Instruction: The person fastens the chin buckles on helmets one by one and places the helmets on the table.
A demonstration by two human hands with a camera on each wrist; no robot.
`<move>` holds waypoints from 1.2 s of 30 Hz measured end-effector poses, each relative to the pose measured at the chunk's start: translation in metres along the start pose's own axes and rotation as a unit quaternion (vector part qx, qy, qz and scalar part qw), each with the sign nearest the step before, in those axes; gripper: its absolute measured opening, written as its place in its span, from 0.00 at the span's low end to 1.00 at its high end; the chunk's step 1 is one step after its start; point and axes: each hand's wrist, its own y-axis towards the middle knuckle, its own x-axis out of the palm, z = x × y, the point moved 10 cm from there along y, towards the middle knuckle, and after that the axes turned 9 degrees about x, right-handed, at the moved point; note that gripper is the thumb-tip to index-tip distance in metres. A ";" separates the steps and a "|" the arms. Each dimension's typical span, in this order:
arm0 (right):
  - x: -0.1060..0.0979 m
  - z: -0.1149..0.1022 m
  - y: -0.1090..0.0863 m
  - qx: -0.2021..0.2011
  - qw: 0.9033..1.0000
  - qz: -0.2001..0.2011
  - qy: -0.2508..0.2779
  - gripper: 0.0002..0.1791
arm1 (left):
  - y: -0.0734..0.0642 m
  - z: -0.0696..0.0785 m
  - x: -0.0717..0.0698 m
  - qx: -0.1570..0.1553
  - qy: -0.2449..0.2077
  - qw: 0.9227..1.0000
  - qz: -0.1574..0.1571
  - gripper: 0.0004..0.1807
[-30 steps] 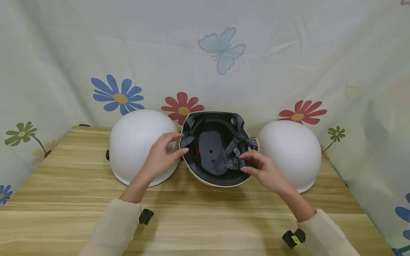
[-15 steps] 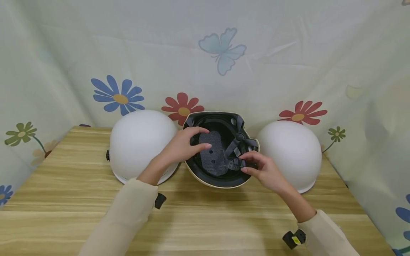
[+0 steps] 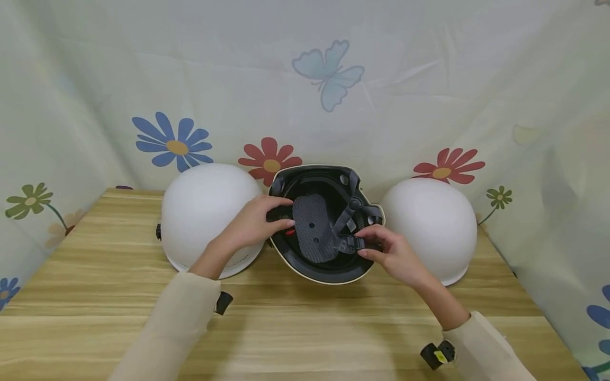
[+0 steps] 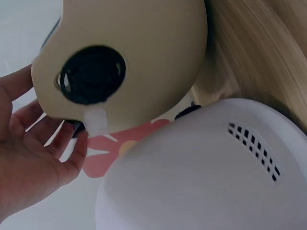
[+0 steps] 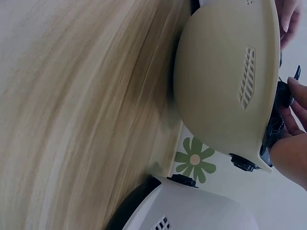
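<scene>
An upturned cream helmet [image 3: 310, 276] stands at the middle of the table, its black lining and grey padded liner [image 3: 312, 233] facing up. My right hand [image 3: 393, 254] pinches the black buckle [image 3: 351, 244] of the chin strap [image 3: 347, 214] over the helmet's right side. My left hand [image 3: 254, 222] reaches over the left rim, thumb and index finger apart beside the liner. In the left wrist view, the left hand [image 4: 38, 148] is at the helmet's edge, fingers loosely bent, near a black round fitting [image 4: 92, 74] on the shell.
A white helmet [image 3: 209, 206] sits dome-up to the left, close against the cream one. Another white helmet [image 3: 431, 227] stands dome-up to the right. Behind the wooden table [image 3: 305, 328] hangs a flower-printed cloth [image 3: 410, 106].
My left hand has gone from the left rim to over the liner, then drawn back left to just inside the rim. My right hand keeps its pinch on the buckle.
</scene>
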 end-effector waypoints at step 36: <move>-0.004 0.004 -0.001 0.027 0.999 0.009 -0.019 0.14 | -0.016 -0.008 0.005 0.061 0.010 0.997 -0.044 0.15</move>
